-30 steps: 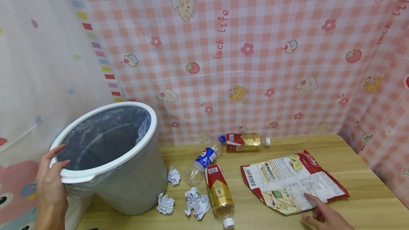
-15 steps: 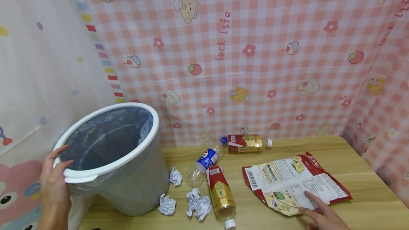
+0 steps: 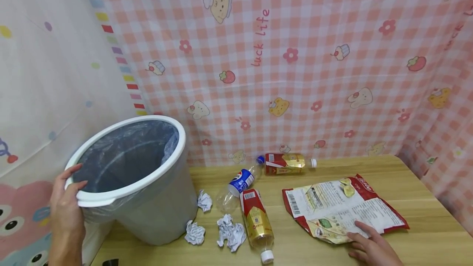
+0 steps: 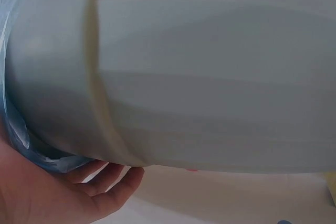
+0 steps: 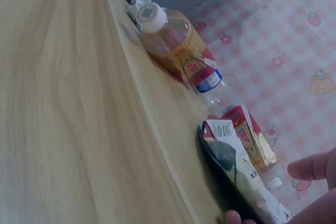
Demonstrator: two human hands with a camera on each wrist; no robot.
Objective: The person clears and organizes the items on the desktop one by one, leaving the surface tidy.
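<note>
My left hand (image 3: pixel 68 212) grips the white rim of a grey trash can (image 3: pixel 159 212), which is tilted toward me and lined with a translucent bag. In the left wrist view its fingers (image 4: pixel 123 187) lie against the can's outer wall. A red and white chip bag (image 3: pixel 332 204) lies on the table at the right. My right hand (image 3: pixel 375 249) is at its near edge, one digit reaching over the printed face. The right wrist view shows a digit (image 5: pixel 310 167) above the bag and a fingertip (image 5: pixel 233 217) low by its edge, spread apart.
Beside the can lie crumpled paper balls (image 3: pixel 230 233). A Pepsi bottle (image 3: pixel 242 180), a red and gold bottle (image 3: pixel 256 221) and a similar bottle (image 3: pixel 284 163) lie on the wooden table (image 3: pixel 417 200). A checked curtain (image 3: pixel 314 73) hangs behind.
My right hand has shifted slightly at the bag's near edge, its fingers moving close along it. The left hand keeps its grip on the can's rim. The head view has shifted a little.
</note>
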